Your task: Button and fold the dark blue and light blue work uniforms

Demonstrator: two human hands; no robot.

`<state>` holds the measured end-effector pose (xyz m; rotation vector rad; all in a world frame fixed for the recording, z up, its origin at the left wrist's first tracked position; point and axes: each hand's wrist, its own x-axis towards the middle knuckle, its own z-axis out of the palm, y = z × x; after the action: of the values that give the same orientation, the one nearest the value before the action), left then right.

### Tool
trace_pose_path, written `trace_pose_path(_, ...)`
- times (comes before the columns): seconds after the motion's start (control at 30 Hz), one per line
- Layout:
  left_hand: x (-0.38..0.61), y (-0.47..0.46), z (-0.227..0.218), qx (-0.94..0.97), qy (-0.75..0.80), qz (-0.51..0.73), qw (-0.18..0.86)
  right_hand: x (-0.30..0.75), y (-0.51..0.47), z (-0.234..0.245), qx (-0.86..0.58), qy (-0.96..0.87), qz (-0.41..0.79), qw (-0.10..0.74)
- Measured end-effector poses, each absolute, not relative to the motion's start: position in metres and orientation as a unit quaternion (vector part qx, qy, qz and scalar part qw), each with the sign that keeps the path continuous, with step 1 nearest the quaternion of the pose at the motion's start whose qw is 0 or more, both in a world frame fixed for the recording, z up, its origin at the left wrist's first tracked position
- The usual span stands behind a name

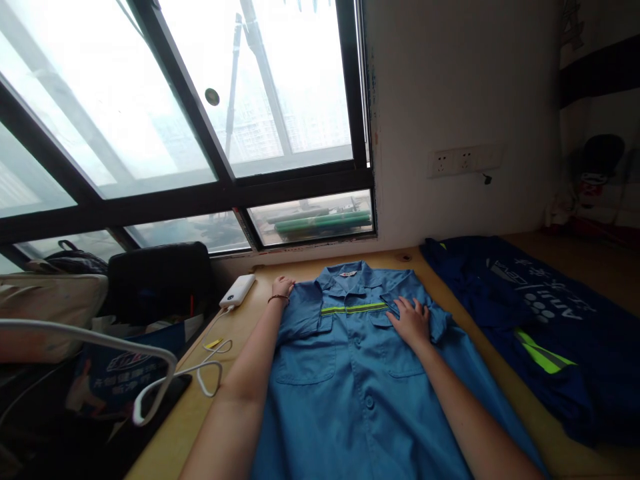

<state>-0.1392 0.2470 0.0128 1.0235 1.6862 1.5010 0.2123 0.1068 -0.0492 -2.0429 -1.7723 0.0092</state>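
A blue work shirt lies front up on the wooden table, its collar toward the window and a yellow-green reflective stripe across the chest. Its short sleeves are folded inward over the front. With fingers closed, my left hand grips the shirt's edge at the left shoulder; a thin dark bracelet circles that wrist. Fingers spread, my right hand rests flat on the folded right sleeve, near the chest pocket. A row of buttons runs down the middle, and the shirt's lower part leaves the view.
To the right lies a dark blue garment with white print. A white power bank with a looped cable sits at the table's left edge. Bags stand left of the table. Behind are a window and a wall socket.
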Motion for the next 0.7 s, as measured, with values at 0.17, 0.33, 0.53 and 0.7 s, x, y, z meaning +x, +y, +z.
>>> trace_pose_path(0.17, -0.116, 0.229, 0.005, 0.504, 0.671, 0.488, 0.241, 0.211, 0.107, -0.051, -0.734, -0.649, -0.002, 0.202)
trace_pose_path(0.33, -0.098, 0.191, -0.029, 0.674, 0.706, 0.203, 0.079, 0.205, 0.106, -0.058, -0.704, -0.685, -0.017, 0.187)
trace_pose_path(0.53, -0.092, 0.173, -0.047, 0.699, 0.701, 0.12, 0.077, 0.203, 0.106, -0.054, -0.666, -0.707, 0.041, 0.233)
trace_pose_path(0.7, -0.102, 0.176, -0.024, 0.527, 0.697, 0.447, 0.191, 0.252, 0.141, -0.027, -0.702, -0.612, 0.11, 0.347)
